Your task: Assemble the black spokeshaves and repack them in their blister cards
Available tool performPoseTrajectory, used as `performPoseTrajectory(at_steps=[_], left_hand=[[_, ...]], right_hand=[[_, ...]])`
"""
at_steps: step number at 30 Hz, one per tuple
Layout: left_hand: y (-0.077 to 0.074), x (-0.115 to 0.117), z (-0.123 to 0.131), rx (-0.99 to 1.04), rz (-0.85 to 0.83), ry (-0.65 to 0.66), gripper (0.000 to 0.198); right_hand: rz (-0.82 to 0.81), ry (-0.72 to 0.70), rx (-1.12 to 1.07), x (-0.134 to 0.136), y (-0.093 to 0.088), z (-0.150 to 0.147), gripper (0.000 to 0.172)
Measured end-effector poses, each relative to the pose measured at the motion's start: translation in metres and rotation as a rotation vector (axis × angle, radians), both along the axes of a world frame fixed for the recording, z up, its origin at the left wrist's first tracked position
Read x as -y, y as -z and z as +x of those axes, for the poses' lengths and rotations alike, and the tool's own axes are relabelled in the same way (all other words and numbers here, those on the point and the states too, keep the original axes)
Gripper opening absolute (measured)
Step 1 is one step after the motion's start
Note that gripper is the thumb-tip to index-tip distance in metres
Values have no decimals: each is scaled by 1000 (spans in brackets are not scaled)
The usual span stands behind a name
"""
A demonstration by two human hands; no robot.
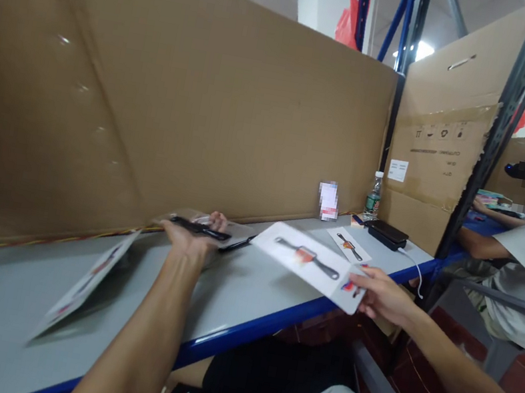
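Right grip [384, 298] clamps card [305, 258] over desk edge [260, 327]; left grip [189, 244] curled under black tool [200, 229].

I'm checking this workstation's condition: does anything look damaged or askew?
Yes. The cardboard side panel at right has a ragged edge, and its printing looks upside down. At left, a printed card seems to slant up off the table rather than lie flat; what props it isn't visible.
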State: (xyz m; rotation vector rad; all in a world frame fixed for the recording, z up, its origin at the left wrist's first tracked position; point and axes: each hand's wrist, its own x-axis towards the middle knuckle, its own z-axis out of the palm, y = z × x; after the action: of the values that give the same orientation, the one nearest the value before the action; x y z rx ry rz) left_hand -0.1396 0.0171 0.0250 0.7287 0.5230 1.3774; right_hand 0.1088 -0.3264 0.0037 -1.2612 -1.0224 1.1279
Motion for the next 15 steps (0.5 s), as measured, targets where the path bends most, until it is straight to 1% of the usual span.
performPoseTrajectory(at_steps=[2, 3, 4, 5, 7, 10, 12, 15], left_hand=[[-5, 6, 2, 105, -248, 22, 77], [-7, 9, 4, 133, -322, 32, 76], [-9, 13, 7, 151, -360, 42, 76], [-10, 15, 11, 155, -367, 55, 76], [-10, 19, 17, 159, -379, 79, 77], [-8, 22, 22, 189, -406, 103, 74], [-7, 24, 24, 210, -423, 120, 74], [-9, 28, 23, 239, -441, 140, 73]], right_hand=[[31, 134, 172, 10, 0, 25, 51], [46, 194, 280, 12, 1, 39, 52], [73, 261, 390, 11, 2, 53, 54], [95, 321, 486, 8, 4, 65, 55], [87, 359, 620, -3, 8, 86, 56], [-76, 394, 868, -25, 14, 105, 57], [-192, 452, 1035, -38, 16, 110, 54], [-282, 524, 1157, -50, 17, 114, 45]])
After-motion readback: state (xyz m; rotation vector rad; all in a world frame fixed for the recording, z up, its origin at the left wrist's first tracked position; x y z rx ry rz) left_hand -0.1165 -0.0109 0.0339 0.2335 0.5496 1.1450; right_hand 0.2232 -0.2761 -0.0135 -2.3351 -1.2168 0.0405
